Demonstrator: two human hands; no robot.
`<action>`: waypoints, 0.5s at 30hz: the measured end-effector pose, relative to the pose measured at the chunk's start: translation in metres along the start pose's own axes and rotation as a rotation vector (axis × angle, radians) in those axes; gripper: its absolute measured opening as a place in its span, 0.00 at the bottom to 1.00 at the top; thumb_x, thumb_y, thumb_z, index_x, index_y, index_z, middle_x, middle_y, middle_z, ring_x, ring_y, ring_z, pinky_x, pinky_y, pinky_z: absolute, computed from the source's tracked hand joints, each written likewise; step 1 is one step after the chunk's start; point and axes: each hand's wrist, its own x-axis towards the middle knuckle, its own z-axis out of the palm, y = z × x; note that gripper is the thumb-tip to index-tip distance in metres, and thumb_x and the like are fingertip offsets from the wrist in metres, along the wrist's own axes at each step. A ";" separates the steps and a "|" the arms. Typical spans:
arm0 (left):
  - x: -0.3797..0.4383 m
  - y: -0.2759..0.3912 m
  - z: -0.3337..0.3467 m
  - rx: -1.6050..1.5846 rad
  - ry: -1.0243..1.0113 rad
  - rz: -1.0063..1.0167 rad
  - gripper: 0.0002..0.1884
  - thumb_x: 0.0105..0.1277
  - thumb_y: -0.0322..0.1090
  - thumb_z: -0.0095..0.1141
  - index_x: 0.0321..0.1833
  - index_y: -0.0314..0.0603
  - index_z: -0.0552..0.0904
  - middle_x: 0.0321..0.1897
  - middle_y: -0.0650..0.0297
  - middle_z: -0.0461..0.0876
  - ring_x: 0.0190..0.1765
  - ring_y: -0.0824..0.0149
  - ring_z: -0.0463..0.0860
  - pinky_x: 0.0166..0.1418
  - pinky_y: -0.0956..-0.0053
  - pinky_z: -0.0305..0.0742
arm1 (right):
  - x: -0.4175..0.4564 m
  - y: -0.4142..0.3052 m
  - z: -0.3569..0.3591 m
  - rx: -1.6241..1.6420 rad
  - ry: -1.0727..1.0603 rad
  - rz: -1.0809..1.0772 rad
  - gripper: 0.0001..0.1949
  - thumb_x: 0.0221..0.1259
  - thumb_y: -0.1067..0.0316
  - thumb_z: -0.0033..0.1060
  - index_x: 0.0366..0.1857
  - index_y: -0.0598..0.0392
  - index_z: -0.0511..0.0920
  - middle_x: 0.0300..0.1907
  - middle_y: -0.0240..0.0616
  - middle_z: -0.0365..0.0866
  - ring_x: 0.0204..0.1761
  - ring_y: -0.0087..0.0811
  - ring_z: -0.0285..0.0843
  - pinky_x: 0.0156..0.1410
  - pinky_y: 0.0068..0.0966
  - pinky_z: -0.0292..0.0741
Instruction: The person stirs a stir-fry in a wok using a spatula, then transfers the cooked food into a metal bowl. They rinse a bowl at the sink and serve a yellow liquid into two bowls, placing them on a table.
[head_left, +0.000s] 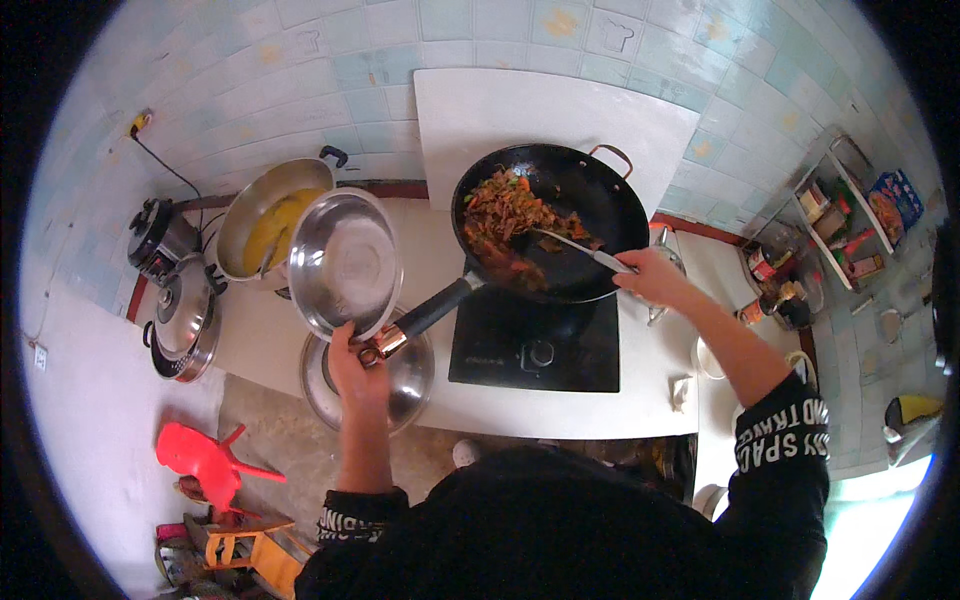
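Observation:
My left hand (357, 370) grips the lower rim of a stainless steel bowl (349, 259), tilted so its inside faces me. The copper-coloured end of the wok handle (431, 310) lies against the same hand; whether the fingers also hold it, I cannot tell. In my right hand (654, 279) is the pale handle of a cooking spatula (592, 251), its head sunk in the food. Stir-fried food (506, 206) with brown, red and green pieces covers the left half of the black wok (604, 214). The wok rests over a black induction cooktop (534, 352).
Under my left hand lies a round metal lid (409, 379). A large pot (244, 199) with yellow liquid stands behind the bowl. Further left are a steamer pot (184, 322) and an electric cooker (165, 236). A wall rack (832, 217) and jars occupy the right; a red plastic chair (199, 457) is below left.

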 end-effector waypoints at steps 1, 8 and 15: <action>0.003 0.005 -0.006 0.031 -0.010 -0.041 0.10 0.58 0.33 0.47 0.39 0.33 0.72 0.33 0.56 0.77 0.34 0.61 0.78 0.41 0.66 0.76 | -0.003 -0.003 0.007 0.003 0.071 -0.003 0.14 0.50 0.60 0.56 0.39 0.56 0.78 0.23 0.42 0.78 0.26 0.33 0.76 0.33 0.30 0.70; 0.014 0.066 0.021 0.335 -0.243 0.087 0.11 0.60 0.35 0.47 0.41 0.36 0.72 0.33 0.59 0.77 0.29 0.66 0.78 0.33 0.70 0.75 | -0.036 -0.004 -0.003 0.022 0.140 0.019 0.17 0.50 0.61 0.55 0.44 0.56 0.76 0.27 0.47 0.78 0.30 0.36 0.77 0.38 0.31 0.70; 0.029 0.087 0.103 1.149 -0.394 0.100 0.12 0.58 0.36 0.47 0.39 0.35 0.72 0.23 0.61 0.75 0.17 0.70 0.73 0.16 0.76 0.67 | -0.062 0.017 -0.026 0.095 0.169 0.024 0.16 0.50 0.64 0.55 0.43 0.57 0.76 0.23 0.41 0.75 0.26 0.29 0.73 0.36 0.28 0.70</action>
